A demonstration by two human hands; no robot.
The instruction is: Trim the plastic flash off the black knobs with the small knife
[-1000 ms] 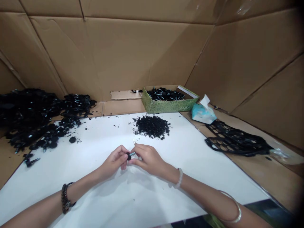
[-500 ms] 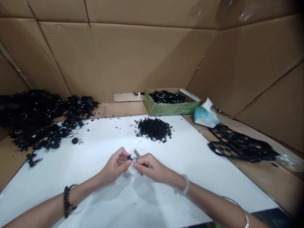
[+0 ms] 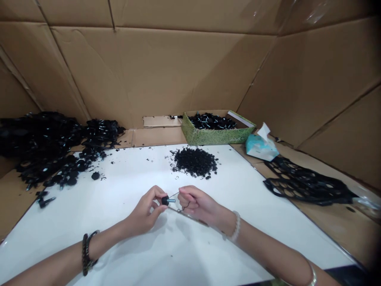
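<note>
A black round-headed screw [image 3: 165,200] with a bare metal thread pointing right is pinched between the thumb and fingers of my left hand [image 3: 150,208]. To its right my right hand [image 3: 196,201] is closed, its fingertips on a thin black strip [image 3: 175,194] that stretches toward the screw's head. A slim knife-like tool [image 3: 193,218] with a brownish handle slants beneath my right hand; how the fingers hold it is hidden. Both hands are over the white tabletop [image 3: 131,254].
A heap of small black scraps [image 3: 195,162] lies beyond my hands. Behind it stands a green box [image 3: 217,137] of black screws. Piles of black parts [image 3: 44,139] are at left. A tissue pack [image 3: 261,147] and black perforated sheets [image 3: 309,182] lie right, inside cardboard walls [image 3: 190,71].
My right hand has moved a little right and turned, drawing the thin strip out from the screw. The tool has swung from upright to lying low under the hand.
</note>
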